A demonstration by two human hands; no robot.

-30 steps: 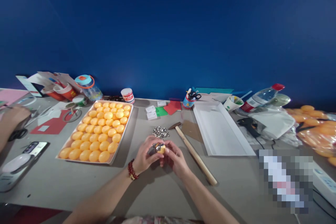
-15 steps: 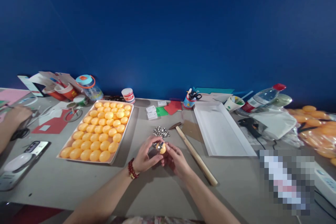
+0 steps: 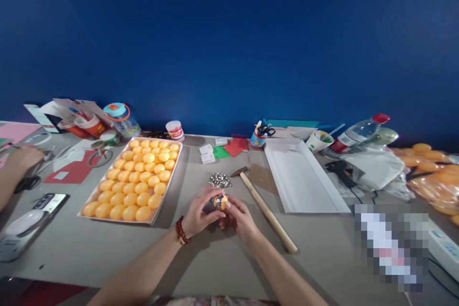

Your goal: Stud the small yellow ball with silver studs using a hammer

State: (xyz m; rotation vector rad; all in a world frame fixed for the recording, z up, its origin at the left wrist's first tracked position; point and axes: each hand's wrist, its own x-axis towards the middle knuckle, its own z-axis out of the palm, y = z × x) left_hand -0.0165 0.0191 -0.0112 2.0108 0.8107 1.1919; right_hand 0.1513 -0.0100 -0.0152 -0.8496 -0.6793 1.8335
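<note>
My left hand [image 3: 201, 213] and my right hand [image 3: 239, 216] meet over the grey table, fingers curled round one orange ball [image 3: 220, 201] with a small shiny metal piece on it. A red bead bracelet [image 3: 180, 232] circles my left wrist. Just beyond the hands lies a little heap of shiny metal pieces [image 3: 220, 180]. To the left stands a tray [image 3: 92, 197] filled with several orange balls. A wooden-handled hammer [image 3: 263, 208] lies just right of my right hand.
An empty white tray [image 3: 303, 179] sits right of the hammer. A bag of orange balls [image 3: 435, 177], a water bottle [image 3: 358, 133] and a glue gun [image 3: 340, 169] are at far right. Another person's hand [image 3: 17, 162] rests at far left, near a phone [image 3: 48, 201] and cups.
My hands have stayed in place; the fingers have shifted slightly on the ball, turning it a little. The other person's hand at left has barely moved.
</note>
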